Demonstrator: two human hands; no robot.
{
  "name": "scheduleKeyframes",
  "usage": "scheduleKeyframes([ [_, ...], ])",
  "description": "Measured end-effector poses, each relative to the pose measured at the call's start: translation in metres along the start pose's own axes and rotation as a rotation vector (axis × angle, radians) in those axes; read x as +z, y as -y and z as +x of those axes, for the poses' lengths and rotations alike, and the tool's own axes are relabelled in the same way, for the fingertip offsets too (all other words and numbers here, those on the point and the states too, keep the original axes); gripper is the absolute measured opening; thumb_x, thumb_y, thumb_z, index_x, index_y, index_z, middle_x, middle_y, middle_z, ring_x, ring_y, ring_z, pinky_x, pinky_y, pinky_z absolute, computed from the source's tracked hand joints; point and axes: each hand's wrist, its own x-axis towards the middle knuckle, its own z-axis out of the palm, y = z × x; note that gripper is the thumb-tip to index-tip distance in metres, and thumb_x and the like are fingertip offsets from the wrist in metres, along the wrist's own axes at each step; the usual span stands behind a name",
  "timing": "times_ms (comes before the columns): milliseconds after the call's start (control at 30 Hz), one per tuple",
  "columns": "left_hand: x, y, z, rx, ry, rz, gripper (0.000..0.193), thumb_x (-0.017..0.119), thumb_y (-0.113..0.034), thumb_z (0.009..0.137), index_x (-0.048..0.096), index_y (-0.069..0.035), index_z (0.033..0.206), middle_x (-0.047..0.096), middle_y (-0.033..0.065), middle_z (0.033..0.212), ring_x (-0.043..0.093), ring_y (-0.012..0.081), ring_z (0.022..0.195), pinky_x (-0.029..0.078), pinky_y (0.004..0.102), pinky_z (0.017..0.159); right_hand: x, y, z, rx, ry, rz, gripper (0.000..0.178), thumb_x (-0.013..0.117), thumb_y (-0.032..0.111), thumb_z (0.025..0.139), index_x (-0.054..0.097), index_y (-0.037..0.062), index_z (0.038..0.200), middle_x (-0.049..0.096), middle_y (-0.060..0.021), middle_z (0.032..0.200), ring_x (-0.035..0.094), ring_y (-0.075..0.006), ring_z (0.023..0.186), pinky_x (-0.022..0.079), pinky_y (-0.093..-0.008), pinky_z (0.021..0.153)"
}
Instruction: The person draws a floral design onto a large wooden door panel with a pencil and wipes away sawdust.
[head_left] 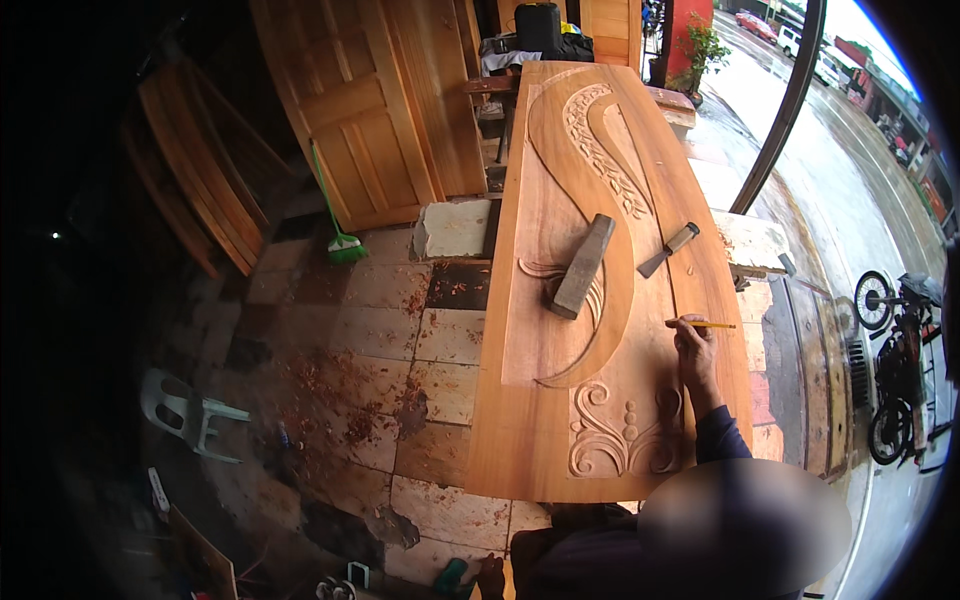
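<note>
A large carved wooden door panel (520,440) lies lengthwise before me, with leafy relief and scrolls in its surface. My right hand (695,345) is closed on a yellow pencil (716,325), held nearly level over the panel's right part, beside a long line. Farther up lies a chisel (668,250) with a broad dark blade and wooden handle. To its left a heavy wooden block (583,268), mallet-like, rests on the carving. What seems to be my left hand (490,578) is at the bottom edge, off the panel; its fingers are too dark to read.
Panelled doors (350,110) lean at the back left beside a green broom (346,247). Wood shavings litter the tiled floor (440,335). A pale plastic chair (190,410) stands left. On the right are a dark post (785,120) and a motorcycle (900,350). A blurred shape covers the lower right.
</note>
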Motion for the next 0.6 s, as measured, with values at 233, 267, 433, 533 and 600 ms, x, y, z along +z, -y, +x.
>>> scheduleKeyframes([
  [233,-0.088,-0.042,0.038,0.027,0.008,0.063,0.063,0.056,-0.051,0.1,0.058,-0.01,0.147,0.062,0.0145,0.145,0.061,0.0301,0.132,0.045,0.04,0.112,0.167,-0.033,-0.061,0.104,0.176,0.065,0.004,0.067,0.006,0.099,0.065,0.0076,0.102,0.076,-0.0113,0.092,0.054,-0.0083,0.059,0.04,-0.0219,0.054],
  [267,-0.095,-0.046,0.045,0.04,0.018,0.089,0.063,0.056,-0.051,0.1,0.057,-0.01,0.148,0.062,0.0144,0.146,0.061,0.03,0.132,0.045,0.04,0.112,0.188,-0.045,-0.068,0.143,0.179,0.066,0.005,0.067,0.006,0.098,0.064,0.0071,0.102,0.076,-0.0132,0.093,0.053,-0.0092,0.058,0.042,-0.0227,0.055],
  [433,-0.149,-0.051,0.091,0.104,0.075,0.211,0.063,0.056,-0.051,0.101,0.057,-0.01,0.148,0.061,0.014,0.147,0.059,0.0297,0.134,0.044,0.0399,0.114,0.268,-0.104,-0.082,0.263,0.164,0.119,0.009,0.072,0.01,0.098,0.066,0.0062,0.104,0.075,-0.0081,0.091,0.057,-0.0079,0.062,0.042,-0.0223,0.054],
  [533,-0.201,-0.054,0.128,0.144,0.109,0.285,0.063,0.055,-0.051,0.101,0.056,-0.01,0.149,0.061,0.0137,0.148,0.059,0.0294,0.135,0.044,0.0398,0.114,0.287,-0.133,-0.081,0.222,0.082,0.127,0.007,0.071,0.008,0.098,0.066,0.0075,0.103,0.077,-0.0082,0.093,0.056,-0.0074,0.063,0.043,-0.0227,0.056],
  [600,-0.242,-0.061,0.156,0.165,0.132,0.323,0.063,0.055,-0.051,0.101,0.056,-0.01,0.149,0.061,0.0135,0.148,0.058,0.0293,0.135,0.043,0.0397,0.115,0.29,-0.145,-0.082,0.168,0.028,0.139,0.009,0.072,0.005,0.097,0.066,0.0073,0.103,0.076,-0.0072,0.091,0.055,-0.0068,0.06,0.041,-0.0227,0.053],
])
